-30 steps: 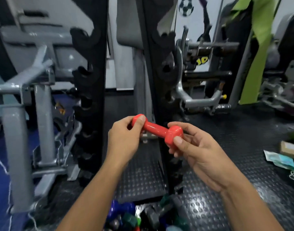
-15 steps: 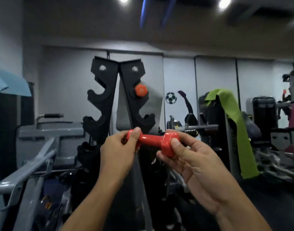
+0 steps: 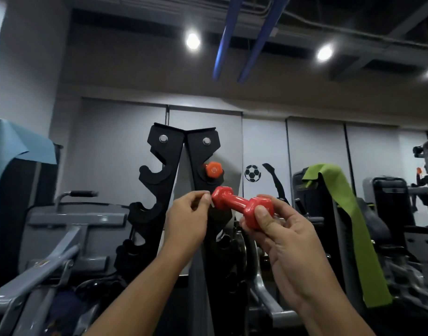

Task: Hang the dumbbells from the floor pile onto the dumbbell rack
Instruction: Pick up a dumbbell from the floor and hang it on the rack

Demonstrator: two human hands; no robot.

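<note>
Head view, left to right: the black dumbbell rack (image 3: 159, 190) has bare left hooks; the left hand (image 3: 187, 223) pinches the red dumbbell (image 3: 242, 206), the right hand (image 3: 280, 235) grips its other head. One orange dumbbell (image 3: 214, 172) already hangs. Floor pile is out of view; lower hooks possibly empty, too dark.

The dumbbell rack (image 3: 169, 190) stands upright in the middle, against the wall (image 3: 111, 154), with one dumbbell (image 3: 214, 173) resting in the top hook of its right upright. Before the rack, a second dumbbell (image 3: 243, 206) lies between the left hand (image 3: 187, 223) and the right hand (image 3: 280, 241), its right end lower. A gym machine (image 3: 62, 229) stands left of the rack, and a draped mat (image 3: 341, 214) hangs to its right.
</note>
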